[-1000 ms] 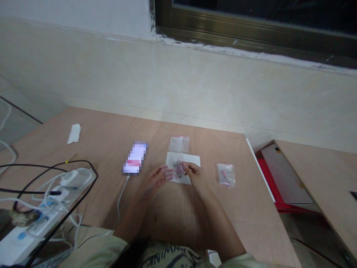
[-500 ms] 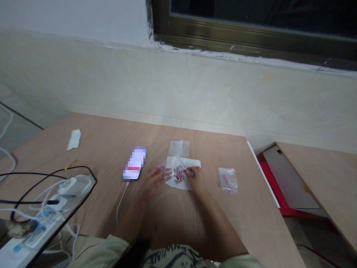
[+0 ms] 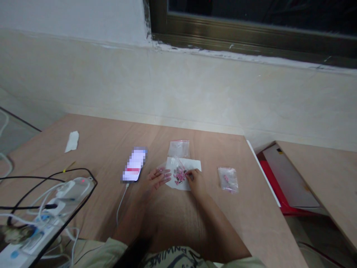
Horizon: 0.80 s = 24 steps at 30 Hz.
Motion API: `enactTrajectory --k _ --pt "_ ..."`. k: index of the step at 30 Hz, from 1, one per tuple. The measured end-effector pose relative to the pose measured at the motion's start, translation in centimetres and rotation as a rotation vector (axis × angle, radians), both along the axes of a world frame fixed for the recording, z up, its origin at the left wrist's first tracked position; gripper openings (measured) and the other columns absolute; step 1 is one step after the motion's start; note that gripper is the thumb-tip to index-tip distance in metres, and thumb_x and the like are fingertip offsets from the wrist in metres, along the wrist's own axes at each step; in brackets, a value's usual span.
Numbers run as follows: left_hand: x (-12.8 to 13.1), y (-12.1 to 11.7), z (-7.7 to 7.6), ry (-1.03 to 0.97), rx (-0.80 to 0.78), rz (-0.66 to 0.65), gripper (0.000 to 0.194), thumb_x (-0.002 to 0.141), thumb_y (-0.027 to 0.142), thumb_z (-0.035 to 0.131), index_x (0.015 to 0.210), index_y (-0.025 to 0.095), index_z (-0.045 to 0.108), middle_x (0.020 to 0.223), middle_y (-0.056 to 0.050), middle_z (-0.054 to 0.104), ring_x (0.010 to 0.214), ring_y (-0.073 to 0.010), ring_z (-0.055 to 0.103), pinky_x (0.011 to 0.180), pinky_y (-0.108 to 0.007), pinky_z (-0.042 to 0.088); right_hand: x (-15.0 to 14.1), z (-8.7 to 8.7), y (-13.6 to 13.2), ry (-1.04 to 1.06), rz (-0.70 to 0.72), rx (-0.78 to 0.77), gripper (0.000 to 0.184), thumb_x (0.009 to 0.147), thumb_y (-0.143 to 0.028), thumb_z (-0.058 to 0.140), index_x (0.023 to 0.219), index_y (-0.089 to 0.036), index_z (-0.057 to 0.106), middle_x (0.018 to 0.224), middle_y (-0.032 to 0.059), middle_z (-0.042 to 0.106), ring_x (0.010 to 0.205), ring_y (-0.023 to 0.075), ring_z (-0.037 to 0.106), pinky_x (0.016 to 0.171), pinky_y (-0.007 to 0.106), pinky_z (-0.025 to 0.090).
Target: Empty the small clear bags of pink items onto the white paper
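White paper (image 3: 196,164) out front, my left hand's (image 3: 157,178) fingers outstretched at its left edge, right hand's (image 3: 196,180) curled at its right; can't tell if they're gripping anything. Pink beads (image 3: 180,175) are now down over its middle, easier to reach.

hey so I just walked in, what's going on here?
A person is handling small pink pieces gathered over a white sheet on a wooden table. The right hand has its fingertips at their edge; whether it grips one is unclear. The left hand is on the other side, fingers extended. A clear bag lies beyond the sheet.
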<state>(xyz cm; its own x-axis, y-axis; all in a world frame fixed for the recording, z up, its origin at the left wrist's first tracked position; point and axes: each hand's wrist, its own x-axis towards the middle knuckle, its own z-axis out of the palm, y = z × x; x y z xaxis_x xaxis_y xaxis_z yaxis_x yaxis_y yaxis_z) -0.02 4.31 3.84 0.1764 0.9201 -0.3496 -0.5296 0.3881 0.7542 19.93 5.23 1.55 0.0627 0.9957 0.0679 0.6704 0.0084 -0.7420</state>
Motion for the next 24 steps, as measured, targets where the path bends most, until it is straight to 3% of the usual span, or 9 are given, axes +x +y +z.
enactTrajectory --k 8,17,24 --pt "0.3 -1.6 0.8 0.014 -0.06 0.046 0.022 0.065 0.015 0.068 0.085 0.014 0.059 0.087 -0.006 0.068 0.085 -0.0221 0.063 0.087 -0.04 0.046 0.3 0.5 0.1 0.198 -0.101 0.001 0.016 0.068 -0.029 0.054 0.066 -0.016 0.061 0.067 0.0051 0.06 0.061 0.0157 0.05 0.06 0.029 0.039" --pt "0.7 -1.9 0.9 -0.041 -0.088 0.029 0.02 0.068 0.012 0.065 0.088 0.012 0.061 0.085 -0.008 0.068 0.079 -0.0201 0.064 0.081 -0.036 0.048 0.1 5.6 -0.3 0.441 0.023 -0.066 0.02 0.067 -0.036 0.056 0.069 -0.017 0.062 0.073 0.0045 0.063 0.063 0.0143 0.052 0.061 0.027 0.04" --pt "0.9 -0.8 0.9 -0.051 -0.081 0.009 0.016 0.073 0.016 0.061 0.089 0.011 0.061 0.084 -0.01 0.069 0.084 -0.0227 0.064 0.083 -0.038 0.047 0.0 5.0 0.7 0.6 0.041 -0.114 0.02 0.066 -0.037 0.059 0.066 -0.017 0.059 0.066 0.002 0.059 0.063 0.0141 0.052 0.059 0.027 0.041"
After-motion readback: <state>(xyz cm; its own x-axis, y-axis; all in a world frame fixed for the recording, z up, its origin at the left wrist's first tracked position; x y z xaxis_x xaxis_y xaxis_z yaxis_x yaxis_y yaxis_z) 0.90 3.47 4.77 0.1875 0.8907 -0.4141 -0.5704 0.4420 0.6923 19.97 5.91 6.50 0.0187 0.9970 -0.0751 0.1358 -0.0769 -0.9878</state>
